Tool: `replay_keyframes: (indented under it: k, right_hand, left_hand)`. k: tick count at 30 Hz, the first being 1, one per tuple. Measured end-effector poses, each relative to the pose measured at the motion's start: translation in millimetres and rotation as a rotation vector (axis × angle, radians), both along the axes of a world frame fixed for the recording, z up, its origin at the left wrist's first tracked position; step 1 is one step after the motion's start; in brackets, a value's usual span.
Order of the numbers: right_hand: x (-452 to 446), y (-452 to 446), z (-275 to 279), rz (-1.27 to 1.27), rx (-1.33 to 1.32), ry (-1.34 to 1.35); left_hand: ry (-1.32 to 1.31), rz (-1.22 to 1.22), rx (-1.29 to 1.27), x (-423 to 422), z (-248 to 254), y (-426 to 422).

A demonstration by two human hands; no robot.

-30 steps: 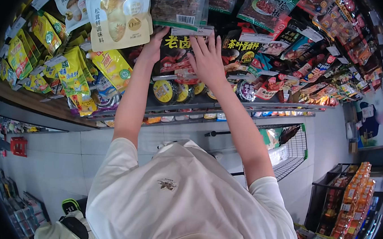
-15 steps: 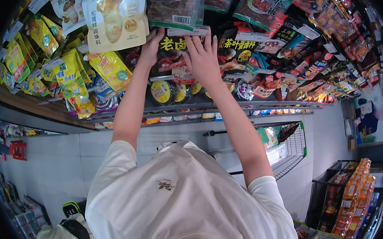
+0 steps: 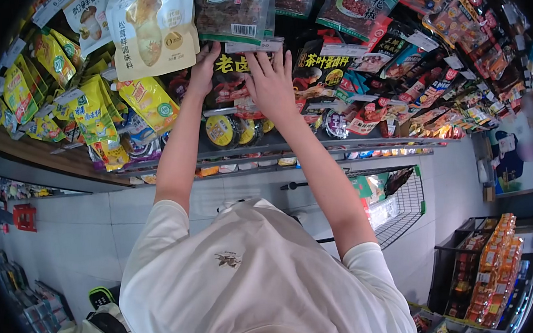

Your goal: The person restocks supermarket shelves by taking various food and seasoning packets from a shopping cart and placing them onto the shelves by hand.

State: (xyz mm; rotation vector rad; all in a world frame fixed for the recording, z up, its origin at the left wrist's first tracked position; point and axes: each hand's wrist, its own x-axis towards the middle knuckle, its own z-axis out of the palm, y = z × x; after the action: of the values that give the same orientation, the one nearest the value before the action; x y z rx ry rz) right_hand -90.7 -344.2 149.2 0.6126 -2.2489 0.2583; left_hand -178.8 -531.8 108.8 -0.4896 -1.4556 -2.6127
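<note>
On the shelf, a black seasoning packet [image 3: 230, 82] with yellow lettering stands between my two hands. My left hand [image 3: 202, 74] is closed at the packet's left edge, with its fingers partly hidden. Across the packet's upper right lies my right hand [image 3: 275, 87], fingers stretched and spread. A price tag [image 3: 251, 45] is just above the fingertips. To the right stands another black packet, a tea-egg seasoning packet [image 3: 321, 77]. Clear bags of dried spice [image 3: 235, 7] hang above. A large cream-coloured seasoning pouch [image 3: 151, 29] is at the upper left of my left hand.
Yellow seasoning packets [image 3: 92, 109] crowd the shelf at left. Yellow-lidded round tubs [image 3: 220, 130] sit below the black packets. A wire shopping cart [image 3: 404, 205] with goods stands on the floor at right. A rack of orange packages [image 3: 487, 271] is farther right.
The shelf goods have shifted slightly left and down in view as the camera moved. Both hands stay at the black packet; the right hand's fingers look a little closer together.
</note>
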Motion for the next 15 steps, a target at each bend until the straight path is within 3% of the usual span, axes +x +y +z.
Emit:
replay_keyframes:
  k: [10, 15]
  right_hand:
    - [3, -7, -1, -0.027, -0.027, 0.011]
    - [3, -2, -3, -0.052, -0.032, -0.006]
  left_hand:
    - [-0.075, -0.128, 0.076, -8, -8, -6]
    - [0.039, 0.013, -0.094, 3, 6, 4]
